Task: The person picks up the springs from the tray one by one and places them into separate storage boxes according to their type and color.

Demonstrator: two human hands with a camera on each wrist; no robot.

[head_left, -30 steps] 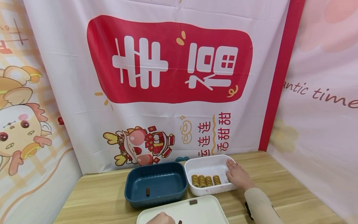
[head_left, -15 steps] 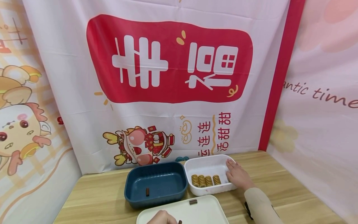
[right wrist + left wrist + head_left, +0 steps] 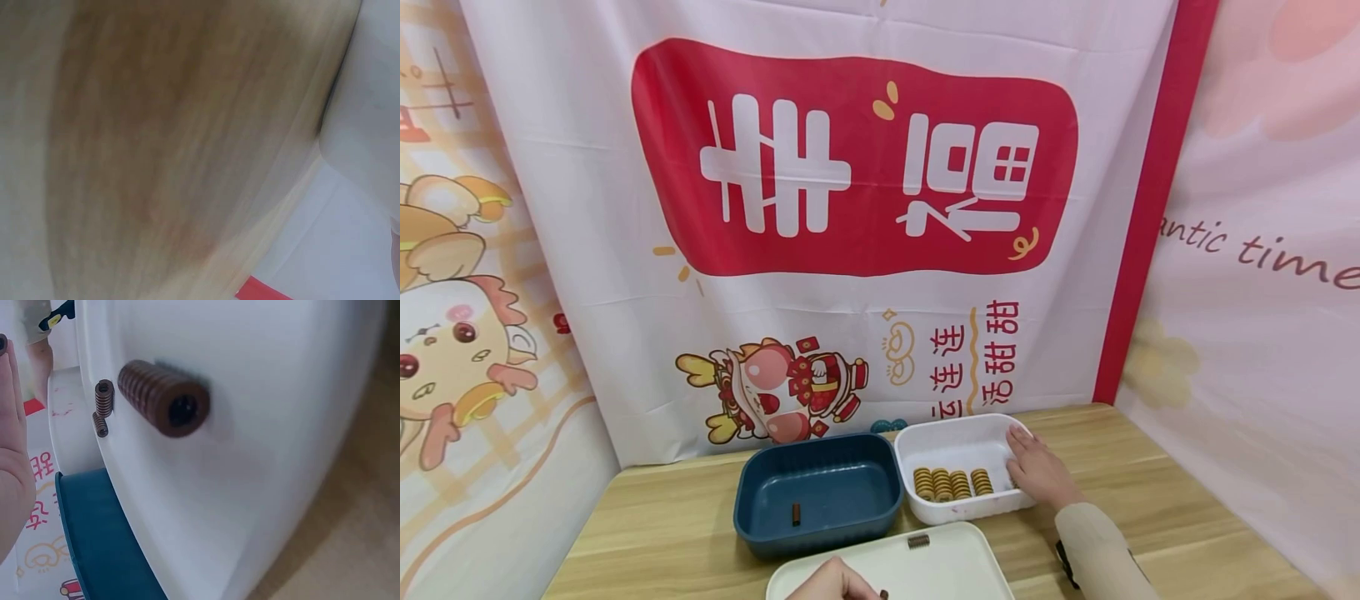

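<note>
At the bottom of the head view, my left hand (image 3: 833,581) pinches a small brown coil spring (image 3: 883,594) at its fingertips, over the cream tray (image 3: 951,575). That spring's dark ring end also shows beyond the palm of the left hand (image 3: 12,462) in the left wrist view. A larger brown spring (image 3: 162,400) lies on the tray near that wrist, with small springs (image 3: 104,398) farther off. My right hand (image 3: 1041,468) rests over the right rim of the white bin (image 3: 947,429), its fingers extended inside. Several yellow coil springs (image 3: 942,483) stand in a row there.
Left of the white bin stands a dark blue bin (image 3: 820,533) with one brown spring (image 3: 796,514) in it. Both bins sit on a wood-grain table (image 3: 1157,492), behind the tray. A printed cloth backdrop (image 3: 865,292) hangs just past the table's far edge.
My left hand has shifted slightly and its fingers have drawn closer around the brown spring. The right hand, both bins and the yellow springs stay where they were.
</note>
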